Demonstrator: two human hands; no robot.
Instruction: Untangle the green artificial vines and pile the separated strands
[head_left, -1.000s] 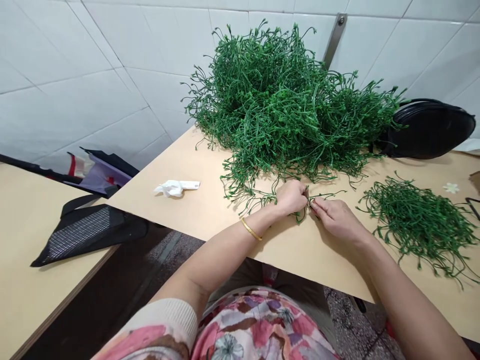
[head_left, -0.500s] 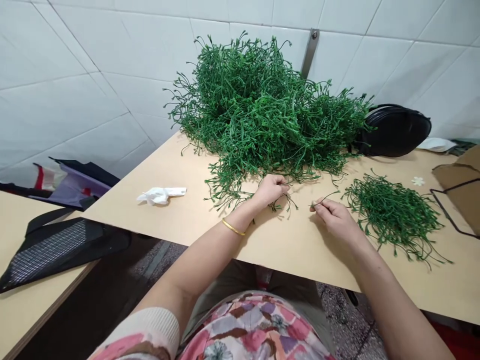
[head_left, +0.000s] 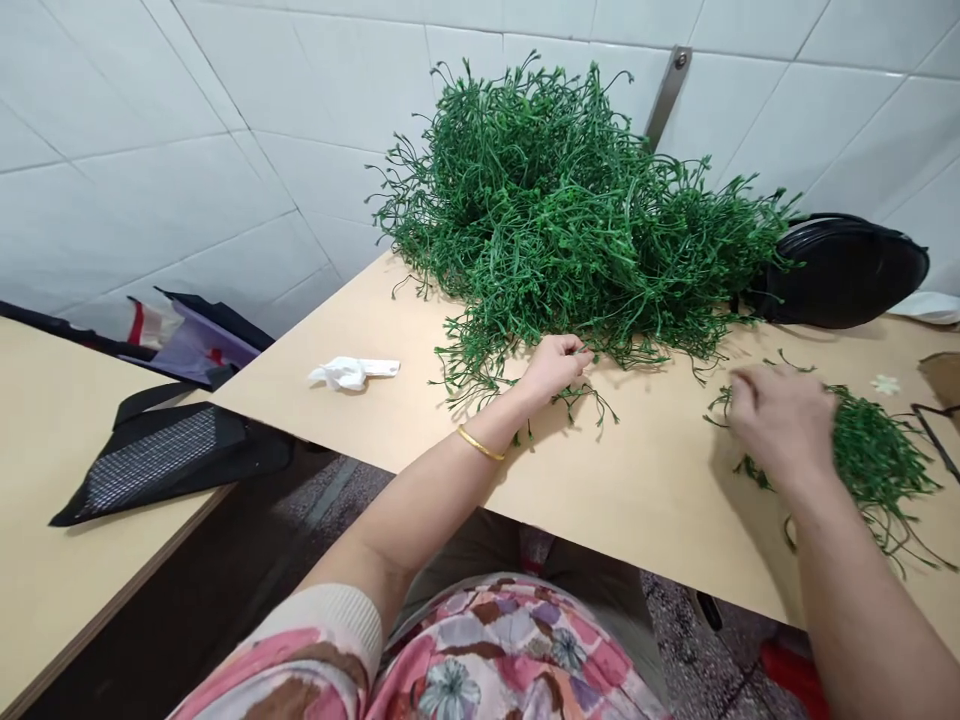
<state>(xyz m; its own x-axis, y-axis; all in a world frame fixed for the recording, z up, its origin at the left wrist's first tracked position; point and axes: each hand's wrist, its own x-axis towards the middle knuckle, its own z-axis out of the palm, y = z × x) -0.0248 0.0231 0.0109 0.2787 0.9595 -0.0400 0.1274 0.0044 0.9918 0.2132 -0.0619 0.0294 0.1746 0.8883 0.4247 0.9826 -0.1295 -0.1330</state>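
The left hand (head_left: 553,366) is resting on the worktop (head_left: 645,480) at the front fringe of the big heap of green plastic stems (head_left: 570,210), which is piled against the back edge by the tiled wall (head_left: 150,150). Its fingers are curling together around a small sprig of stems (head_left: 581,395), whose thin ends are trailing out onto the bare board just beside the knuckles. A gold bangle (head_left: 480,443) is sitting on that wrist.

The right hand (head_left: 780,425) is blurring with motion over the near edge of the smaller pile of stems (head_left: 874,455), toward the right-hand side of the worktop. Its fingers are bent and seem to be touching the pile, but I cannot tell whether they are pinching anything or lying loose. The two hands are well apart, with bare board between them.

A black bag (head_left: 847,270) is lying near the back right corner, touching the big heap's right flank. A small white flower (head_left: 885,384) is lying just behind the smaller pile. A crumpled white tissue (head_left: 349,372) is lying near the left edge of the worktop. On a second worktop (head_left: 45,500) to the left, a black mesh bag (head_left: 157,462) is hanging partly over its edge.
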